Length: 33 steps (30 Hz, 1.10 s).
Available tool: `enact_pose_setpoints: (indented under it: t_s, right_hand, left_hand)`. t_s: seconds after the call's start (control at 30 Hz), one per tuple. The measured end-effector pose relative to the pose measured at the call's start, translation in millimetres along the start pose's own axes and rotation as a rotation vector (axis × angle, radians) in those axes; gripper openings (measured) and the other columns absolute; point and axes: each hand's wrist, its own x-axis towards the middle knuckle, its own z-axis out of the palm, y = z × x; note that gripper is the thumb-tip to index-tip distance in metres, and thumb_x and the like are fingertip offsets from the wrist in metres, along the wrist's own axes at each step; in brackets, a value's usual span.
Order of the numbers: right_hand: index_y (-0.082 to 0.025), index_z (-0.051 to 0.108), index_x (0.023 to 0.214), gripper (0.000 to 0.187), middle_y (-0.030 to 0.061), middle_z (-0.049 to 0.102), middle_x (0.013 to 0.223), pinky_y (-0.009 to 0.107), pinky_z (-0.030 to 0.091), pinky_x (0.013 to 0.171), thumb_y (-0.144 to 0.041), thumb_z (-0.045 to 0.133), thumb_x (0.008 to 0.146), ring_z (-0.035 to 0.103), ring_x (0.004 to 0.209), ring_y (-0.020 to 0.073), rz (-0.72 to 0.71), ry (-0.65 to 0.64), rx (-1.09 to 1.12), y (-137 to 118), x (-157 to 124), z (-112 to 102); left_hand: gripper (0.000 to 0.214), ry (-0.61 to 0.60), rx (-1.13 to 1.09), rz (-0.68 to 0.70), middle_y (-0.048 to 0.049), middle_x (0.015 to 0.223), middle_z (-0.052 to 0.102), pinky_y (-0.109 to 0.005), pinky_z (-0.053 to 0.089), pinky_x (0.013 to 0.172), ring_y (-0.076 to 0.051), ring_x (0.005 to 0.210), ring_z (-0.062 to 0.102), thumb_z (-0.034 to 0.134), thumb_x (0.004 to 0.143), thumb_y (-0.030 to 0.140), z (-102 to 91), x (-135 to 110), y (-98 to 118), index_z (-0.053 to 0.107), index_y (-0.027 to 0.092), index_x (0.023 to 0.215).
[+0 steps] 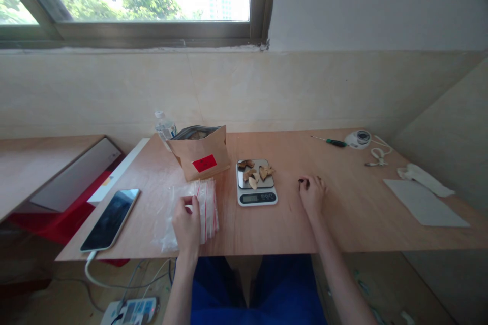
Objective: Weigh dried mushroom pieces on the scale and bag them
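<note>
My left hand [186, 223] lies over a stack of clear zip-lock bags [208, 213] with red seal lines, thumb and forefinger curled together. Whether a bag is pinched between them I cannot make out. To the right of the scale, my right hand [312, 195] rests on the table with its fingers closed around a small dark brown piece [304, 182], seemingly a dried mushroom slice. Several dried mushroom slices [253, 181] lie on the steel plate of a white digital scale [258, 204]. Behind the bags stands an open brown paper pouch [200, 155] with a red label.
A plastic bottle [165, 127] stands behind the pouch. On the left lies a phone [110, 221] with a cable plugged in. At the back right are a green-handled screwdriver [335, 142] and a white dome camera [357, 139]; a grey sheet [427, 205] lies at the right.
</note>
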Motion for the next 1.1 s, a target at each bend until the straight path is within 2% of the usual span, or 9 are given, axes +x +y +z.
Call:
enact_pose_setpoints:
  t_s: [0.1, 0.2, 0.3, 0.37, 0.43, 0.57, 0.7, 0.87, 1.1]
  right_hand:
    - [-0.017, 0.064, 0.088, 0.025, 0.0114, 0.064, 0.091, 0.047, 0.03, 0.083, -0.019, 0.041, 0.08, 0.046, 0.094, 0.0288, 0.038, 0.06, 0.025, -20.6, -4.9, -16.6]
    - [-0.017, 0.062, 0.093, 0.023, 0.0116, 0.061, 0.098, 0.046, 0.032, 0.088, -0.025, 0.043, 0.084, 0.048, 0.098, 0.0271, 0.022, 0.113, 0.241, -69.6, -21.5, -46.5]
    - [-0.02, 0.057, 0.103, 0.023, 0.0082, 0.061, 0.1, 0.035, 0.044, 0.081, -0.028, 0.041, 0.088, 0.055, 0.091, 0.0196, -0.08, -0.168, 0.699, -134.2, -47.9, -77.2]
    - [-0.022, 0.054, 0.111, 0.027, 0.0067, 0.061, 0.106, 0.03, 0.047, 0.077, -0.03, 0.046, 0.087, 0.058, 0.09, 0.0176, -0.156, -0.41, 0.878, -170.5, -64.0, -90.0]
    - [-0.023, 0.052, 0.114, 0.03, 0.0057, 0.061, 0.108, 0.028, 0.049, 0.077, -0.031, 0.049, 0.086, 0.059, 0.091, 0.0167, -0.139, -0.537, 0.996, -192.7, -74.4, -94.5]
    - [-0.021, 0.058, 0.107, 0.026, 0.0066, 0.065, 0.105, 0.031, 0.05, 0.084, -0.035, 0.049, 0.087, 0.061, 0.096, 0.0185, 0.061, -0.55, 1.166, -195.1, -77.0, -90.0]
    - [-0.019, 0.065, 0.101, 0.029, 0.0074, 0.068, 0.102, 0.034, 0.05, 0.085, -0.04, 0.051, 0.085, 0.062, 0.099, 0.0223, 0.175, -0.597, 1.195, -179.0, -69.1, -90.2]
    - [-0.019, 0.068, 0.086, 0.024, 0.0052, 0.071, 0.085, 0.032, 0.051, 0.077, -0.04, 0.061, 0.078, 0.066, 0.083, 0.0207, 0.276, -0.652, 1.236, -171.1, -63.7, -94.8]
    - [-0.019, 0.065, 0.068, 0.019, 0.0009, 0.068, 0.071, 0.027, 0.05, 0.071, -0.036, 0.071, 0.07, 0.064, 0.073, 0.0162, 0.29, -0.646, 1.241, -168.3, -63.1, -98.3]
  left_hand:
    - [0.022, 0.064, -0.103, -0.029, 0.0002, 0.071, 0.056, -0.026, 0.039, 0.054, -0.014, 0.055, 0.052, 0.045, 0.085, 0.04, -10.2, -0.2, 19.0, 0.052, 0.019, 0.084]
    - [0.023, 0.069, -0.26, -0.026, 0.0007, 0.073, 0.055, -0.024, 0.042, 0.054, -0.013, 0.057, 0.055, 0.047, 0.085, 0.041, -12.0, -8.9, 41.9, 0.051, 0.019, 0.087]
    - [0.022, -0.031, -0.443, -0.008, 0.0013, 0.075, 0.054, -0.022, 0.043, 0.054, -0.011, 0.057, 0.054, 0.047, 0.086, 0.04, -7.0, -22.9, 66.3, 0.051, 0.019, 0.089]
    - [0.02, -0.115, -0.55, 0.024, 0.0002, 0.08, 0.056, -0.022, 0.045, 0.058, -0.011, 0.063, 0.056, 0.045, 0.088, 0.038, -4.0, -30.8, 78.6, 0.052, 0.02, 0.093]
    - [0.022, -0.21, -0.619, 0.082, -0.0016, 0.085, 0.058, -0.023, 0.047, 0.067, -0.012, 0.073, 0.058, 0.041, 0.09, 0.035, -3.7, -35.3, 84.9, 0.054, 0.021, 0.101]
    - [0.03, -0.418, -0.652, 0.216, -0.0048, 0.097, 0.06, -0.028, 0.046, 0.081, -0.016, 0.09, 0.058, 0.038, 0.092, 0.029, -7.7, -37.2, 83.5, 0.057, 0.024, 0.114]
    - [0.035, -0.481, -0.607, 0.297, -0.0056, 0.102, 0.055, -0.03, 0.048, 0.08, -0.016, 0.092, 0.057, 0.045, 0.089, 0.028, -3.0, -41.9, 76.6, 0.051, 0.028, 0.124]
    - [0.047, -0.399, -0.456, 0.488, -0.0061, 0.103, 0.051, -0.032, 0.049, 0.083, -0.018, 0.098, 0.054, 0.056, 0.083, 0.023, 11.8, -49.5, 63.6, 0.048, 0.033, 0.128]
    - [0.016, -0.228, -0.52, 0.505, -0.0037, 0.085, 0.06, -0.025, 0.051, 0.069, -0.015, 0.078, 0.06, 0.057, 0.083, 0.021, 12.8, -53.4, 56.2, 0.068, 0.024, 0.094]
